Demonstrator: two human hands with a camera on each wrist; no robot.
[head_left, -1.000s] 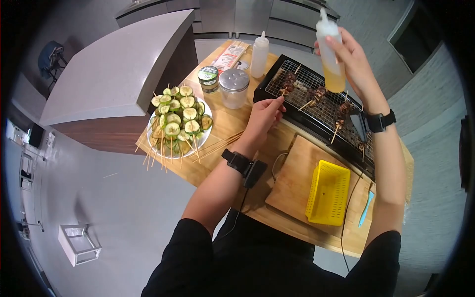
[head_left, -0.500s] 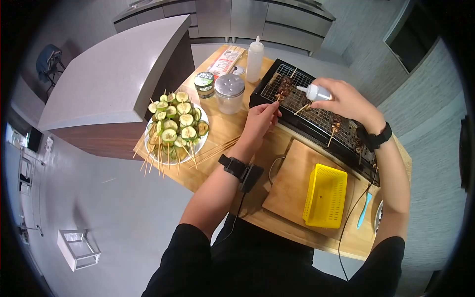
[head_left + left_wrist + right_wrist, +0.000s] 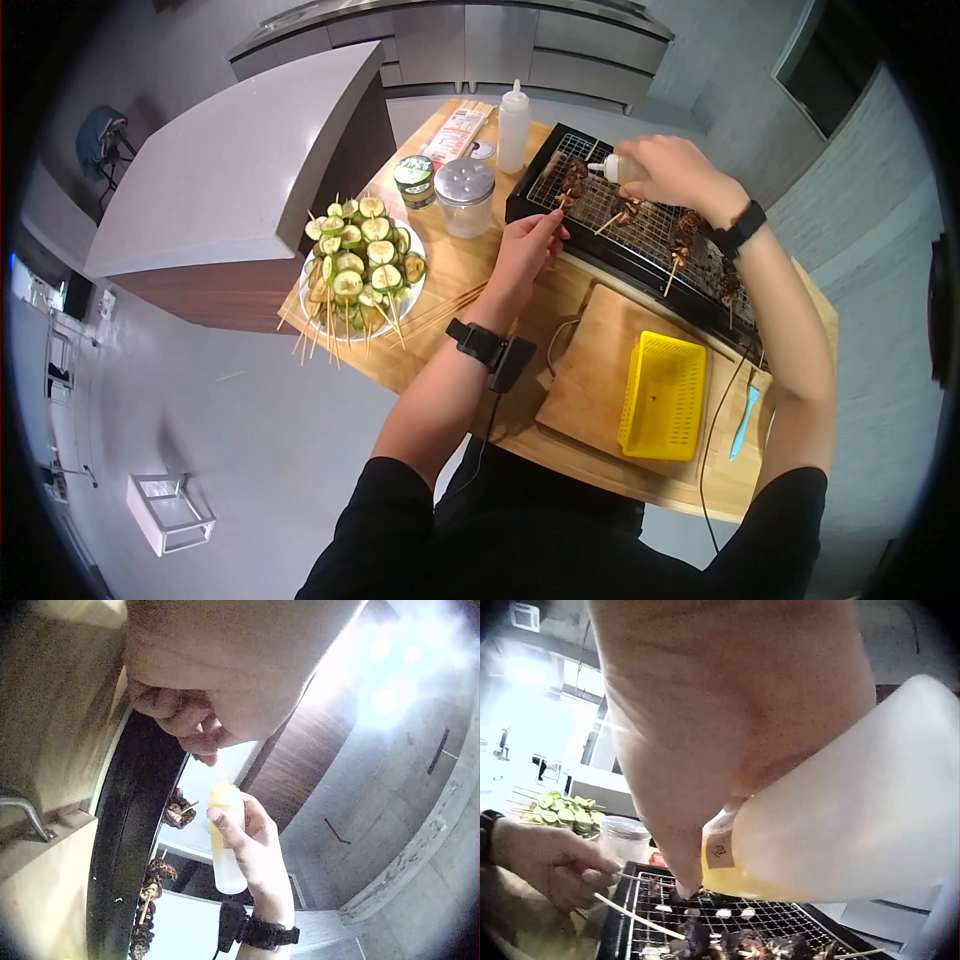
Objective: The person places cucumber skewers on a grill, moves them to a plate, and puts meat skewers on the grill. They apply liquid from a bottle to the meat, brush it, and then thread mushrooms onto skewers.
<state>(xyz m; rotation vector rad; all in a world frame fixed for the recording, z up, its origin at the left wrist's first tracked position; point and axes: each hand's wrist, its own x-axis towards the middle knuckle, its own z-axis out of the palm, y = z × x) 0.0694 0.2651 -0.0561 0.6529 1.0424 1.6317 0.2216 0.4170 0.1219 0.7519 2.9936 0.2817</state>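
Note:
In the head view my left hand (image 3: 528,250) pinches the stick end of a meat skewer (image 3: 573,183) at the near left edge of the black grill (image 3: 640,262). My right hand (image 3: 680,175) grips a squeeze bottle (image 3: 622,169) tipped over the grill, its nozzle pointing left near that skewer's meat. The right wrist view shows yellow liquid gathered toward the lower end of the tilted bottle (image 3: 855,802). Other meat skewers (image 3: 684,235) lie on the wire rack, to the right. In the left wrist view the bottle's nozzle (image 3: 224,789) is close to my left fingers.
Left of the grill stand a plate of zucchini skewers (image 3: 350,260), a jar with a perforated lid (image 3: 465,198), a small jar (image 3: 414,181) and another squeeze bottle (image 3: 513,130). Nearer me are a yellow basket (image 3: 662,395) on a cutting board (image 3: 585,375), a blue brush (image 3: 743,424) and a black cable.
My right hand has lowered the bottle from upright above the grill to a tipped position beside the left skewer. My left hand has stayed at the skewer's stick.

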